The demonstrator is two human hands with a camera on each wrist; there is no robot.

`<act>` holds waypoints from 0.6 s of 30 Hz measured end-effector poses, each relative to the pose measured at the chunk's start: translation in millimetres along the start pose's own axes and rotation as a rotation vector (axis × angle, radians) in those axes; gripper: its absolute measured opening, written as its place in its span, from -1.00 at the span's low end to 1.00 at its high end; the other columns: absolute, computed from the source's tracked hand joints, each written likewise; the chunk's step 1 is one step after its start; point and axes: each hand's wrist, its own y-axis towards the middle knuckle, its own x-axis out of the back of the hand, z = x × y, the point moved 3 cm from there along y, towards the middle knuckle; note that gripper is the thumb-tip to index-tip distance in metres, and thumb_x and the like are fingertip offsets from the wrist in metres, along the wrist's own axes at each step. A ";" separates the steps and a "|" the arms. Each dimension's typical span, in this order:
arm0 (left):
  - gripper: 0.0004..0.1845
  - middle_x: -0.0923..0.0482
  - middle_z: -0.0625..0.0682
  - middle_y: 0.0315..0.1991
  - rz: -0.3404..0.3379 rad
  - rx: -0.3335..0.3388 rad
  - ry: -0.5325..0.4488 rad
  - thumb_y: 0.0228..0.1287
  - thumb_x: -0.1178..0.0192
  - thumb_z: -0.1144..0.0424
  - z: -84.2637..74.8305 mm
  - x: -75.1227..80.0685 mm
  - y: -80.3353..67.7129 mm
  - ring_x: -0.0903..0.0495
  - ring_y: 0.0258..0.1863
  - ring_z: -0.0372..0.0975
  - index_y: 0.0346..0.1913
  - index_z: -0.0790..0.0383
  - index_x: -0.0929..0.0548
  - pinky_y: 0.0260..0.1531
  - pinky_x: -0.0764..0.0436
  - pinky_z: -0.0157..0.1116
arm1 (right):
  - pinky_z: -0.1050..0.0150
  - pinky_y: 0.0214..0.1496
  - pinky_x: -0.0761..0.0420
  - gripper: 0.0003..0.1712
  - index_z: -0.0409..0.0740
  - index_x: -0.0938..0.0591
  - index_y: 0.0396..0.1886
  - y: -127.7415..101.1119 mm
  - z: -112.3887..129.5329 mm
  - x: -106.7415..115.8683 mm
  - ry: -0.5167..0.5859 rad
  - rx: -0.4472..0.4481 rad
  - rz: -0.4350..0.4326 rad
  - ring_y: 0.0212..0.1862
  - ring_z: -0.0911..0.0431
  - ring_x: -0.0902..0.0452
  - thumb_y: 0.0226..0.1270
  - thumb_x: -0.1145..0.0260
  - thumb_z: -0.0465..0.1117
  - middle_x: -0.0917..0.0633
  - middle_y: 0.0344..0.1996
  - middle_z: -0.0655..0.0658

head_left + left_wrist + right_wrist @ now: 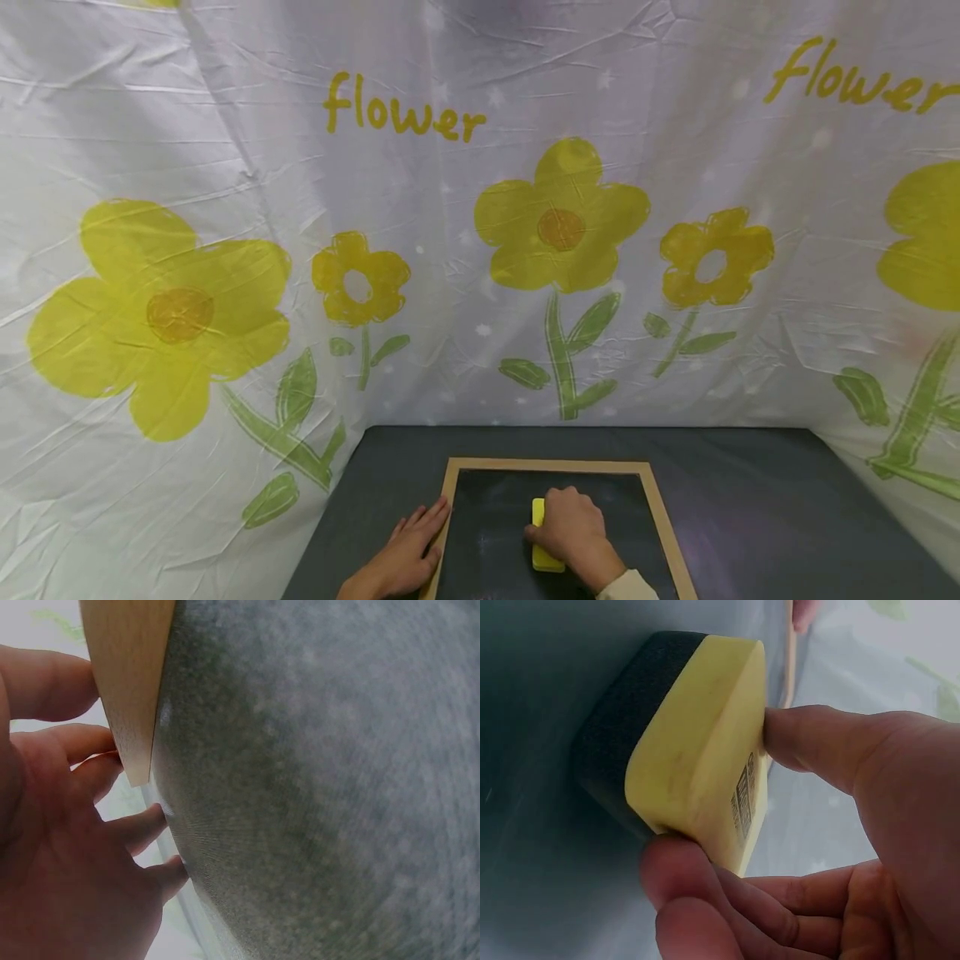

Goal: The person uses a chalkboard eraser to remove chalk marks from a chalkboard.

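A small blackboard (495,508) with a light wooden frame (547,464) lies on the dark table. My left hand (405,554) touches the outside of its left edge, fingers extended; in the left wrist view the fingertips (96,688) meet the wooden edge (131,682). On the board's dark surface, my right hand (573,533) grips a yellow board eraser (548,562). Up close in the right wrist view, thumb and fingers pinch the yellow body of the eraser (682,742), and its black felt side faces the board. Small dark print shows on the yellow back.
Dark table surface (750,517) surrounds the board on its left, right and far sides. A pale curtain (442,350) printed with yellow flowers and the word "flower" hangs behind and along both sides of the table.
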 end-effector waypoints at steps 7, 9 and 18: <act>-0.28 -0.04 0.22 0.79 0.004 0.003 -0.002 0.66 -0.13 0.22 -2.0 0.2 -0.2 0.03 0.72 0.44 0.76 0.21 -0.21 0.51 0.10 0.60 | -0.03 -0.28 -0.78 -0.40 -0.24 -0.76 -0.13 3.3 17.1 -8.1 0.021 0.041 0.013 -0.37 -0.03 -0.65 0.20 -0.67 0.20 -0.65 -0.37 -0.15; -0.27 -0.04 0.22 0.79 0.004 0.004 -0.002 0.66 -0.14 0.22 -2.8 0.4 -0.5 0.03 0.71 0.44 0.76 0.21 -0.21 0.51 0.10 0.60 | -0.03 -0.29 -0.78 -0.40 -0.23 -0.77 -0.14 3.9 21.7 -9.8 0.028 0.052 0.015 -0.38 -0.03 -0.65 0.21 -0.67 0.20 -0.65 -0.38 -0.15; -0.27 -0.05 0.22 0.79 0.001 -0.007 0.001 0.66 -0.15 0.24 -2.9 1.8 -2.0 0.01 0.71 0.45 0.76 0.22 -0.22 0.49 0.08 0.61 | -0.06 -0.24 -0.78 -0.40 -0.23 -0.77 -0.14 3.3 39.3 -13.0 0.054 0.074 0.023 -0.34 -0.05 -0.65 0.21 -0.68 0.21 -0.65 -0.36 -0.16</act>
